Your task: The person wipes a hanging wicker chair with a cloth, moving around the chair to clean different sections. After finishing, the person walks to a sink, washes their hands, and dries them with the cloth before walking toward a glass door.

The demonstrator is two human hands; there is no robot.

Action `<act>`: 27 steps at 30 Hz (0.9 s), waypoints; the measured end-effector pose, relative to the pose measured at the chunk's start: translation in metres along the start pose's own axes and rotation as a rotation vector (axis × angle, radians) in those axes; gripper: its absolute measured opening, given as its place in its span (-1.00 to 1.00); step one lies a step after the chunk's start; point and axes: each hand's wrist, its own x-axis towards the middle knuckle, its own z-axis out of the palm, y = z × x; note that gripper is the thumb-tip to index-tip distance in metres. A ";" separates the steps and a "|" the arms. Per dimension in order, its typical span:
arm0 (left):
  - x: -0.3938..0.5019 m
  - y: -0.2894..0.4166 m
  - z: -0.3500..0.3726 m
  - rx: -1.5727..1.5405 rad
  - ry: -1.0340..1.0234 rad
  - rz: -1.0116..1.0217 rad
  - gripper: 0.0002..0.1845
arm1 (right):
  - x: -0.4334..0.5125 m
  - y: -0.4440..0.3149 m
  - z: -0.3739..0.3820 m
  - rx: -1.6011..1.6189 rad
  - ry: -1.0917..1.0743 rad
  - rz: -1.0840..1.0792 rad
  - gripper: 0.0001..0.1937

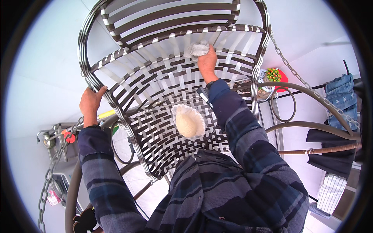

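Note:
A woven swing chair [172,116] of dark and white plastic strips fills the middle of the view. My left hand [91,103] grips the chair's wrapped side frame, with the thumb lying over the inner edge. My right hand [207,62] holds a crumpled pale grey cloth [198,50] against the backrest weave, just below the wrapped crossbar. On the woven seat, between my arms, lies a small cream straw hat [189,123] with a lacy rim. A dark and white object [204,96], partly behind my right sleeve, cannot be made out.
Metal chains [48,177] run along both sides of the chair. A curved brown metal frame [314,126] stands at the right, near a potted plant [273,74] and hanging denim clothing [341,99]. Metal shelving [62,139] is at the left, and a yellow rod [106,114] lies behind my left wrist.

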 end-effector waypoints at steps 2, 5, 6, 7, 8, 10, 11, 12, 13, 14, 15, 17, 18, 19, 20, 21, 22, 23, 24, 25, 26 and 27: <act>-0.001 0.001 -0.001 -0.008 -0.011 -0.005 -0.29 | -0.004 0.011 -0.003 -0.187 -0.013 -0.018 -0.76; -0.002 0.002 -0.004 -0.017 -0.004 0.003 -0.30 | 0.000 0.025 -0.007 -0.282 -0.012 -0.043 -0.74; -0.003 0.002 -0.004 -0.018 -0.008 0.001 -0.30 | 0.001 0.028 -0.010 -0.315 -0.023 -0.043 -0.72; -0.003 0.003 -0.004 -0.019 -0.003 0.001 -0.30 | 0.003 0.030 -0.012 -0.332 -0.026 -0.085 -0.71; -0.003 0.003 -0.004 -0.027 -0.002 0.003 -0.30 | 0.003 0.030 -0.015 -0.404 0.014 -0.126 -0.68; -0.002 0.002 -0.004 -0.040 -0.009 -0.004 -0.30 | 0.006 0.022 -0.022 -0.196 0.079 -0.115 -0.67; -0.002 0.001 -0.003 -0.039 -0.007 -0.002 -0.29 | 0.002 0.015 -0.031 -0.233 0.081 -0.068 -0.64; -0.002 0.000 -0.003 -0.037 -0.012 -0.004 -0.29 | -0.002 0.005 -0.041 -0.359 0.055 -0.144 -0.62; -0.002 0.000 -0.002 -0.034 -0.019 -0.008 -0.29 | -0.002 -0.008 -0.047 -0.302 0.069 -0.173 -0.62; -0.001 -0.001 -0.002 -0.028 -0.013 -0.012 -0.28 | -0.002 -0.022 -0.051 -0.256 0.086 -0.148 -0.61; -0.001 -0.001 -0.001 -0.025 -0.003 -0.008 -0.28 | -0.001 -0.037 -0.053 -0.212 0.103 -0.120 -0.61; -0.001 -0.001 0.000 -0.022 0.020 0.015 -0.28 | 0.007 -0.066 -0.053 -0.196 0.152 -0.215 -0.60; -0.001 -0.001 0.000 -0.023 0.023 0.013 -0.27 | 0.013 -0.079 -0.052 -0.173 0.161 -0.266 -0.60; 0.000 -0.001 0.000 -0.026 0.014 0.005 -0.27 | 0.018 -0.089 -0.051 -0.146 0.164 -0.359 -0.60; 0.000 -0.001 0.001 -0.028 0.010 0.002 -0.27 | 0.024 -0.096 -0.048 -0.135 0.173 -0.394 -0.61; 0.000 0.000 0.001 -0.028 0.005 -0.001 -0.27 | 0.027 -0.099 -0.045 -0.134 0.181 -0.362 -0.62; 0.001 0.000 0.001 -0.029 -0.005 -0.004 -0.27 | 0.030 -0.099 -0.043 -0.124 0.181 -0.367 -0.63; 0.001 0.000 0.000 -0.028 -0.014 -0.007 -0.27 | 0.032 -0.096 -0.041 -0.122 0.186 -0.354 -0.64; 0.001 0.000 0.000 -0.021 -0.021 -0.017 -0.26 | 0.031 -0.089 -0.041 -0.135 0.187 -0.375 -0.66; 0.001 -0.001 -0.001 -0.024 -0.020 -0.015 -0.27 | 0.031 -0.079 -0.040 -0.150 0.182 -0.346 -0.67; 0.000 0.000 -0.001 -0.020 -0.017 -0.014 -0.27 | 0.032 -0.067 -0.040 -0.165 0.178 -0.315 -0.69; 0.000 0.000 -0.002 -0.009 -0.015 -0.008 -0.27 | 0.032 -0.054 -0.042 -0.170 0.165 -0.344 -0.70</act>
